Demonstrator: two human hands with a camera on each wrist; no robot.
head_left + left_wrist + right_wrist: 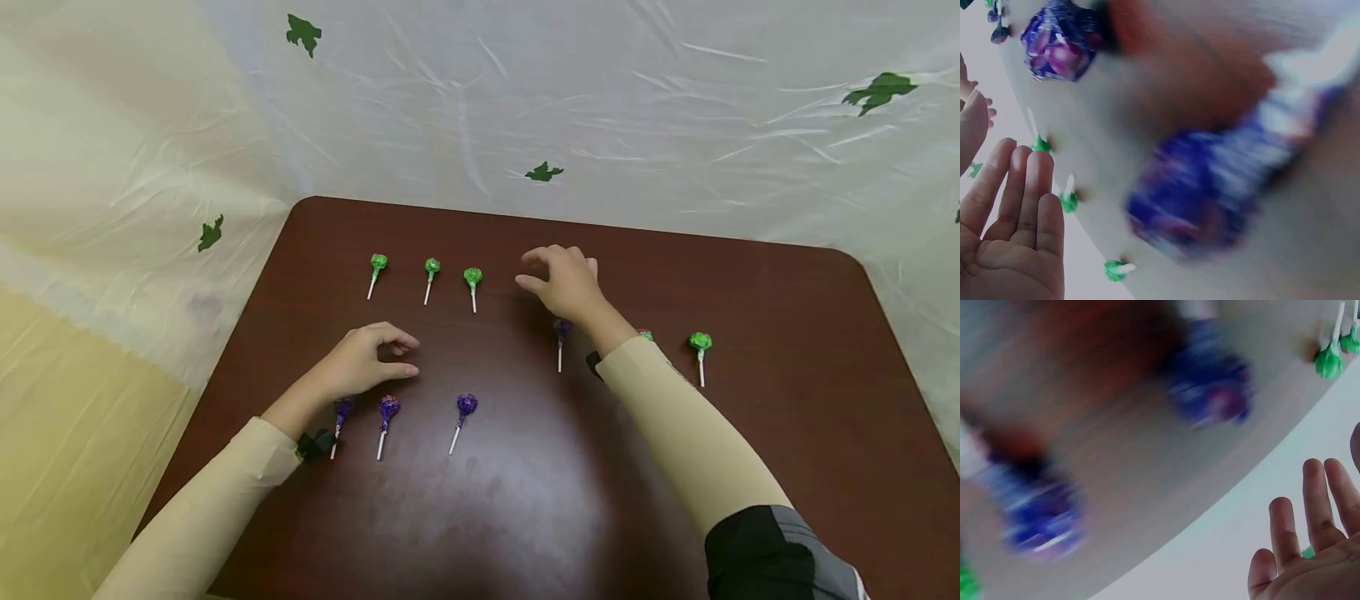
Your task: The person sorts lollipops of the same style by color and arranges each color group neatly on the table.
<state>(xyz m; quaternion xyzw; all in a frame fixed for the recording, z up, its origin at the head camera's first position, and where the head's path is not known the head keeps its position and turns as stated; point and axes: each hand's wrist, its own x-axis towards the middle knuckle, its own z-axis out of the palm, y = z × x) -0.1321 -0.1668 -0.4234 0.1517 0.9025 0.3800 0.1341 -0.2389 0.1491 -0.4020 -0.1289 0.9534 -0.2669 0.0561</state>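
My left hand (367,358) hovers over the table's left half, fingers loosely bent and nothing between thumb and fingertips. Just below it lie three purple lollipops, one (343,410) partly covered by the wrist, another (388,407) beside it, and one (467,406) further right. My right hand (566,283) is held above the table with its fingers apart and empty. A purple lollipop (561,330) lies under its wrist. Left of that hand, three green lollipops (472,277) form a row. In the left wrist view, a purple lollipop (1185,194) appears large and blurred.
Right of the right forearm lies a green lollipop (701,342). Another wrapper (645,335) peeks out behind the sleeve, mostly hidden. The brown table (787,317) has rounded far corners. Behind it hangs pale sheeting (450,100) with green leaf-like patches.
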